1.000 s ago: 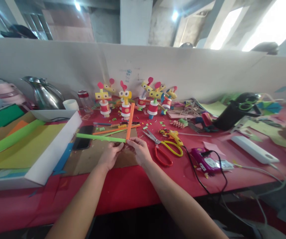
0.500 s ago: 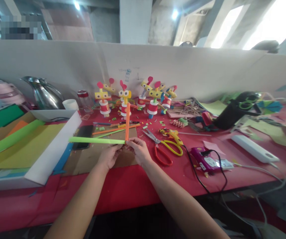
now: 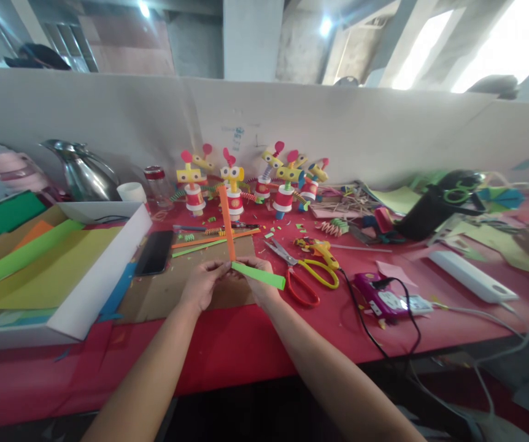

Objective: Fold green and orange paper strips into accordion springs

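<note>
My left hand [image 3: 204,283] and my right hand [image 3: 259,283] meet over a brown cardboard sheet [image 3: 163,293] and pinch the joined ends of two paper strips. The orange strip [image 3: 226,224] stands up and away from my fingers. The green strip [image 3: 259,275] is folded over to the right and lies across my right hand. Both hands are closed on the strips at the joint.
Red-and-yellow scissors [image 3: 302,276], a yellow glue gun [image 3: 318,250], a phone [image 3: 154,253], a white box of coloured paper [image 3: 43,270], a row of paper figures [image 3: 250,181], a metal jug [image 3: 80,172], a purple power strip [image 3: 382,298] with cables and a black holder [image 3: 430,209] lie on the red table.
The green strip, which stuck out to the left, is now folded over to the right across my right hand. The orange strip has tipped slightly left.
</note>
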A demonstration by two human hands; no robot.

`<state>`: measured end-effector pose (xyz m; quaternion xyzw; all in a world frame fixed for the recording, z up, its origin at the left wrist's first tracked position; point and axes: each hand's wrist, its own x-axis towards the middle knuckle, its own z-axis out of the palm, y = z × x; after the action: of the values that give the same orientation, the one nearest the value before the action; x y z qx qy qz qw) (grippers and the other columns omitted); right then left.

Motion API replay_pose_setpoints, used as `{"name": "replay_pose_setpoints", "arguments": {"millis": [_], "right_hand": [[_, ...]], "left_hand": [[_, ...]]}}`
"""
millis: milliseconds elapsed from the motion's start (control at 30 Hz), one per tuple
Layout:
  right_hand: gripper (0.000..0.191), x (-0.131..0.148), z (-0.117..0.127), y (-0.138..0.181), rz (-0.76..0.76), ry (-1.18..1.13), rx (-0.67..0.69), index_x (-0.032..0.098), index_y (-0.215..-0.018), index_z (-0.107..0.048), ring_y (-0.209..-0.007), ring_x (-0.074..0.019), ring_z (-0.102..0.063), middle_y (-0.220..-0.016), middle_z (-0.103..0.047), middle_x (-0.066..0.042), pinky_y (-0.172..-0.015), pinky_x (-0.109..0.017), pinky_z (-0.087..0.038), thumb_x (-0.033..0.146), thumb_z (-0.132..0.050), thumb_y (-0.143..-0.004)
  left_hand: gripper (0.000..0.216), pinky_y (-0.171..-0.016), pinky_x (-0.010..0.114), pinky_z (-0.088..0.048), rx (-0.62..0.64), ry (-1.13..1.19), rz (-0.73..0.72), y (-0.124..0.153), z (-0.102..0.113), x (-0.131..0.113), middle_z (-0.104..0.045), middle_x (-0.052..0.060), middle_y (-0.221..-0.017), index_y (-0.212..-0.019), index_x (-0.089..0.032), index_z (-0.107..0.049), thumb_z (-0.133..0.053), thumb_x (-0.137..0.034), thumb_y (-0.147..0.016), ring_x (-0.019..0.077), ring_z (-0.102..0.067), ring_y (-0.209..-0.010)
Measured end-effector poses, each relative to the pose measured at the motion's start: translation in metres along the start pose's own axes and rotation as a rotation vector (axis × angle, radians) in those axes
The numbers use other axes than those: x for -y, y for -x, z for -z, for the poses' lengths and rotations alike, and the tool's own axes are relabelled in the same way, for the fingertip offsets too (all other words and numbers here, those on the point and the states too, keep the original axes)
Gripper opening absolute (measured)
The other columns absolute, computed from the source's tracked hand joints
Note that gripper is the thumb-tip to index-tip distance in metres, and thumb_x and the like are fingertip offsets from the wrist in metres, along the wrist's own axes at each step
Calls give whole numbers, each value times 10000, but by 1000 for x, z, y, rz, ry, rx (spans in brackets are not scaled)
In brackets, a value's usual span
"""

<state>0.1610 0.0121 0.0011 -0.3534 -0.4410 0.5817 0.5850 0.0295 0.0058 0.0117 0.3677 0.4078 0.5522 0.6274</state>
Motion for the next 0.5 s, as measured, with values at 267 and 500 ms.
{"name": "replay_pose_setpoints", "arguments": {"millis": [267, 500], "right_hand": [[111, 7, -5, 2, 30, 41, 58, 176, -707, -725, -601, -155, -618, -632, -689, -5, -626, -267, -488, 275, -699, -662], [180, 1, -6, 0, 24, 27, -30, 163, -666, -697, -583, -132, -593, -611, -669, -4, -608, -247, -460, 341, -714, -687]], "left_hand": [[235, -598, 215, -428, -96, -7, -86, -4, -2, 4, -658, 13, -578, -676, -128, -730, -826, -295, -542, 94, -564, -560], [265, -639, 227, -473, -165, 152, -87, 0, -14, 2, -690, 12, -616, -667, -140, -719, -848, -278, -482, 114, -618, -600]]}}
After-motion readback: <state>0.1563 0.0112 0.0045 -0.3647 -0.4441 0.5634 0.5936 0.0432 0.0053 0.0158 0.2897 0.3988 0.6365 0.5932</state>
